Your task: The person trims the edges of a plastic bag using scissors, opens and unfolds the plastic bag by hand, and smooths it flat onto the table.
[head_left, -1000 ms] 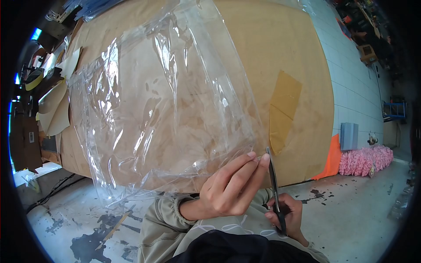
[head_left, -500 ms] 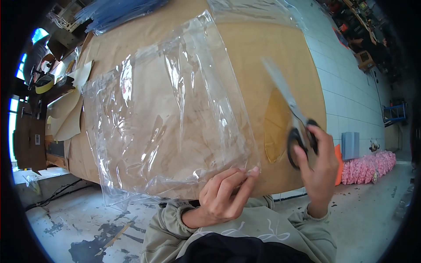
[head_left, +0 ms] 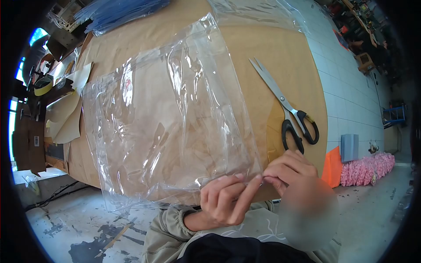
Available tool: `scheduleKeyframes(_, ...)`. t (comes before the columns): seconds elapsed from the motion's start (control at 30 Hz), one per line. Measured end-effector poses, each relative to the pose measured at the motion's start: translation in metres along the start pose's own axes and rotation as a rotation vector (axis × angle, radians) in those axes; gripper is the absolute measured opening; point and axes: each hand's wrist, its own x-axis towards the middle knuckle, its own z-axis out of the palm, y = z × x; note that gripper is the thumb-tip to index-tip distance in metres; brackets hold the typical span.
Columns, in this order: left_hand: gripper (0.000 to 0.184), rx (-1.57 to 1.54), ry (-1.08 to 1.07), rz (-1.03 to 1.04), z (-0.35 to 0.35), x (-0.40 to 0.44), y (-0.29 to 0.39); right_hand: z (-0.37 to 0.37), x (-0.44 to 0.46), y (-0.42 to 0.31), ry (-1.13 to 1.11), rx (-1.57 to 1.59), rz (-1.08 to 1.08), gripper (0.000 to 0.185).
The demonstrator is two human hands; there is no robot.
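A large clear plastic bag lies crinkled across the brown-covered table. My left hand is closed on its near right corner, pinching it between thumb and finger. Right beside those fingertips, my right hand is closed in a pinch; what sits between its fingers is too small to make out. A blurred patch covers that wrist. The scissors rest on the table beyond my right hand, black handles toward me and blades slightly apart. Partly beneath them is a yellow translucent patch.
Blue plastic strips are piled at the far left, and more clear plastic lies at the far edge. Brown paper and a tape roll are at left. A pink bundle and an orange sheet are beyond the right edge.
My right hand has let go of the scissors, which now lie on the table. It has moved left and toward me, to my left fingertips. My left hand stays at the bag's corner.
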Motion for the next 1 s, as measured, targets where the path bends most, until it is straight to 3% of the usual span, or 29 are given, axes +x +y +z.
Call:
scheduleKeyframes(0.1,0.038,0.064,-0.106,-0.080,-0.010,0.008,0.005,-0.001,0.006,0.008,0.089,-0.426,-0.321,0.010)
scheduleKeyframes(0.27,0.042,0.092,-0.152,-0.044,-0.010,0.003,0.001,-0.007,0.043,0.040,0.107,-0.638,-0.810,0.007)
scheduleKeyframes(0.33,0.043,0.111,-0.088,-0.035,-0.009,-0.006,0.002,-0.033,0.065,0.076,0.130,-0.692,-0.665,0.006)
scheduleKeyframes(0.4,0.044,0.137,-0.042,-0.014,-0.007,-0.018,0.002,-0.064,0.094,0.124,0.318,-0.626,-0.402,0.006)
scheduleKeyframes(0.53,0.042,0.087,0.021,0.008,-0.003,-0.019,-0.001,-0.093,0.098,0.123,0.389,-0.544,0.054,0.010)
scheduleKeyframes(0.63,0.036,0.001,-0.017,-0.011,-0.006,-0.016,0.000,-0.086,0.065,0.106,0.333,-0.619,-0.013,0.023)
scheduleKeyframes(0.7,0.031,-0.030,-0.007,-0.034,-0.005,-0.014,0.003,-0.060,0.041,0.069,0.188,-0.331,0.151,0.038)
scheduleKeyframes(0.77,0.028,-0.084,-0.044,-0.111,-0.009,-0.011,0.008,-0.032,0.016,0.050,0.126,-0.245,0.269,0.049)
scheduleKeyframes(0.87,0.027,-0.142,-0.110,-0.141,-0.010,-0.003,0.010,-0.014,0.000,0.035,0.206,-0.488,0.331,0.056)
scheduleKeyframes(1.0,0.026,-0.185,-0.174,-0.119,-0.003,0.013,0.009,-0.010,-0.020,0.016,0.156,-0.496,0.450,0.062)
